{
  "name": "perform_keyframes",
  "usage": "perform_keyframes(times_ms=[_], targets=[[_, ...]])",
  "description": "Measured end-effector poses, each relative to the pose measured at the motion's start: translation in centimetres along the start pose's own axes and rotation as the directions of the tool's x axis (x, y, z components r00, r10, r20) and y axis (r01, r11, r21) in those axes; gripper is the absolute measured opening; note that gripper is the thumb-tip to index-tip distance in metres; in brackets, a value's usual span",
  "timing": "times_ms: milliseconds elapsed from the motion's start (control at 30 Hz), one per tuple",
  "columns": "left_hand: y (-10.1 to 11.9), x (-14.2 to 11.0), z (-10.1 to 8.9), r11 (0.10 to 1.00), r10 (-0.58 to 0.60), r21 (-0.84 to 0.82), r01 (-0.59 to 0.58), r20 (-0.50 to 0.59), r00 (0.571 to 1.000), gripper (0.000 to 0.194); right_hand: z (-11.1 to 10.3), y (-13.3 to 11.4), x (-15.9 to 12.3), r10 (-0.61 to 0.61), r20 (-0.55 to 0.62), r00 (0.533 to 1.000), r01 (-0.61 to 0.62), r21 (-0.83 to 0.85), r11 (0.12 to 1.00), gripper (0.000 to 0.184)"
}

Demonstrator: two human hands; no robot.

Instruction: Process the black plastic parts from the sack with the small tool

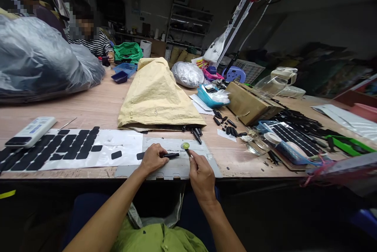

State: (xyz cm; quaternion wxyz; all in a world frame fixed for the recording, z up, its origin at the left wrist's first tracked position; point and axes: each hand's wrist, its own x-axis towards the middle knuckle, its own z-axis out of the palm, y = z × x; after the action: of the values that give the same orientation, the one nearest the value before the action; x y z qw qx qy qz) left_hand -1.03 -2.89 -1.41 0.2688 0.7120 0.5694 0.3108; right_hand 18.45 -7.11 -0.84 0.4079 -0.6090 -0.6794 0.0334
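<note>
My left hand (153, 159) is closed around a slim black tube-shaped part (173, 155), whose end points right. In my right hand (202, 175) is a thin tool held upright, with a round yellow-green head (185, 146) just right of the tube's end. Both hands are over a grey board (203, 165) at the table's front edge. Left of it, a white sheet (129, 142) carries rows of black rounded patches (85, 142). More black parts (196, 135) stick out from the mouth of a large cream sack (159, 95).
A white box-shaped device (37, 128) rests at left, below a big plastic bag (44, 59). To the right are a cardboard box (250, 103), loose black parts (231, 126), a glass dish (257, 148) and a blue basket (282, 142). Another person in stripes (100, 44) sits across the table.
</note>
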Motion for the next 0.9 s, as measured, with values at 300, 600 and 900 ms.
perform_keyframes(times_ms=[300,600,900], targets=[[0.8,-2.5,-2.7,0.964,0.263,-0.112,-0.239,0.318,0.911,0.019,1.7,4.8,2.4,-0.045,0.022,0.999,0.050,-0.498,0.866,0.032],[0.6,-8.4,-2.8,0.944,0.263,0.083,-0.319,0.394,0.881,0.027,2.3,4.9,1.8,-0.077,-0.046,0.996,0.043,-0.513,0.857,0.031],[-0.7,5.6,-4.7,0.950,-0.025,0.306,0.065,-0.133,0.991,0.029,2.3,4.8,1.9,-0.074,-0.036,0.997,0.045,-0.508,0.860,0.031]])
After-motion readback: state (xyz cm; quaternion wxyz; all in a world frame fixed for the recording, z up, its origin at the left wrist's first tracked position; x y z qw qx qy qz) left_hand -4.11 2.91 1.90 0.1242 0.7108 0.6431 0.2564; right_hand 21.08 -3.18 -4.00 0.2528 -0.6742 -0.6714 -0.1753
